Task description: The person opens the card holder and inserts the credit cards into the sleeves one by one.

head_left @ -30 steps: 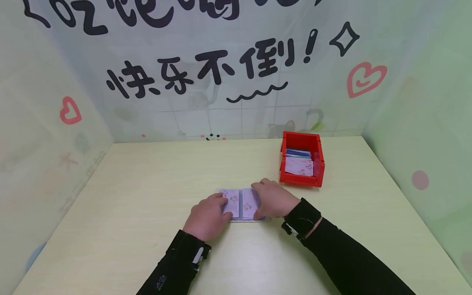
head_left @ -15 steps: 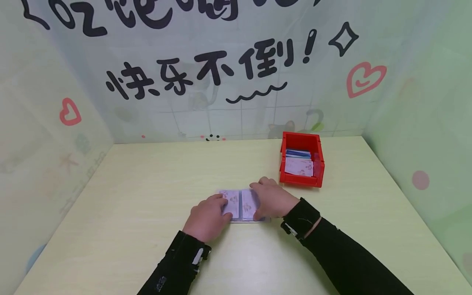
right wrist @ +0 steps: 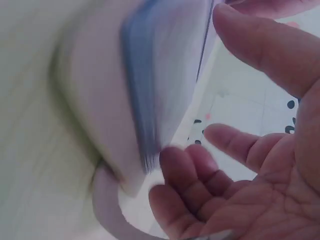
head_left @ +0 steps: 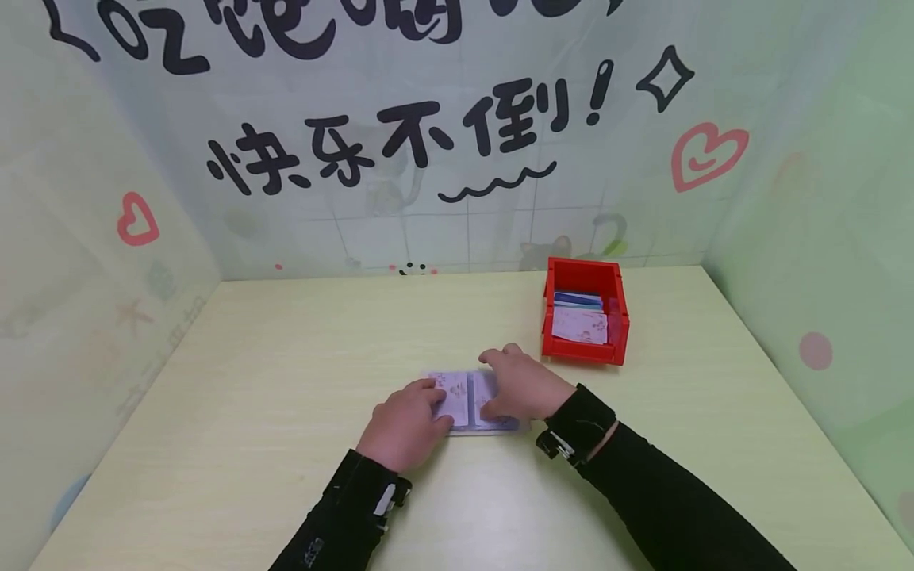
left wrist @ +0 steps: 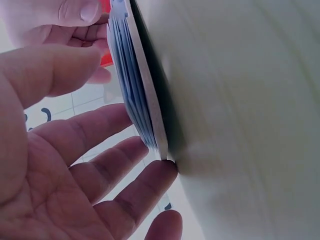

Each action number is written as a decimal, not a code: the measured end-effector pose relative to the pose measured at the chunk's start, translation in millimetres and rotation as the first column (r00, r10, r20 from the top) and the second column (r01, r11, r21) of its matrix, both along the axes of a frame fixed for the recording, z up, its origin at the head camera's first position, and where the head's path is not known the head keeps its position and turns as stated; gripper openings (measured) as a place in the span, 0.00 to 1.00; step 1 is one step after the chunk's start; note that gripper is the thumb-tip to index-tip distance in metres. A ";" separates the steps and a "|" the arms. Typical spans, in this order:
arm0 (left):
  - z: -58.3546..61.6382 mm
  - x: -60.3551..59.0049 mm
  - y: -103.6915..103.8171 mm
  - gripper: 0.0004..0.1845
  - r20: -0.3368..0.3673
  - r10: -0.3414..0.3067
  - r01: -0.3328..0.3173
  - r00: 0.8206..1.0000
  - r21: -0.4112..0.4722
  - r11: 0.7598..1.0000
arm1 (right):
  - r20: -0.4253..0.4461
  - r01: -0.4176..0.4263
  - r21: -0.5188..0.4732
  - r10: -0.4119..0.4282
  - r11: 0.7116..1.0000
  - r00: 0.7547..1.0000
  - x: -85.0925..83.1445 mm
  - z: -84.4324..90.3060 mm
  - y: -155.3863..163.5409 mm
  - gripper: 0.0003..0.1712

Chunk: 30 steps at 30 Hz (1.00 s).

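Note:
A small card album (head_left: 451, 396) lies open on the table, with one pinkish patterned card behind clear plastic on each page. My left hand (head_left: 404, 424) rests at its left side; in the left wrist view, loosely bent fingers (left wrist: 107, 162) touch the edge of the cover and page stack, the thumb apart from them. Above the right page is my right hand (head_left: 526, 386), its thumb low over the page. In the right wrist view its curved fingers (right wrist: 182, 172) are near the corner of the blurred pages (right wrist: 172, 65), and contact is unclear.
A red bin (head_left: 585, 350) holding several cards (head_left: 580, 323) stands behind the right hand. A pale loop (right wrist: 105, 200) sticks out by the album's cover in the right wrist view. Printed cloth walls (head_left: 385, 230) bound the light wood table (head_left: 321, 333) behind and at the sides.
My right hand has shifted slightly left, over the right page, its thumb now farther in from the page's right edge. The left hand stays at the album's left side.

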<state>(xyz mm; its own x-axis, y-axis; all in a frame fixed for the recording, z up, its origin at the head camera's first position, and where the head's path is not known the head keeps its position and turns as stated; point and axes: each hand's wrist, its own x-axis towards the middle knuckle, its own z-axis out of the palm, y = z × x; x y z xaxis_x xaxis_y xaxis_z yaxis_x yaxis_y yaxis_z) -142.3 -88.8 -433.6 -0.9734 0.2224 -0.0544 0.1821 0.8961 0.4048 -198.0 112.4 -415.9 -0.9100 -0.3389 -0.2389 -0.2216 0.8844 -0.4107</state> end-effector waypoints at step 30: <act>1.5 1.9 0.0 0.23 -0.024 -0.011 0.012 1.000 0.014 1.000 | -0.102 -0.084 0.165 0.102 0.983 0.990 4.7 2.8 -3.6 0.58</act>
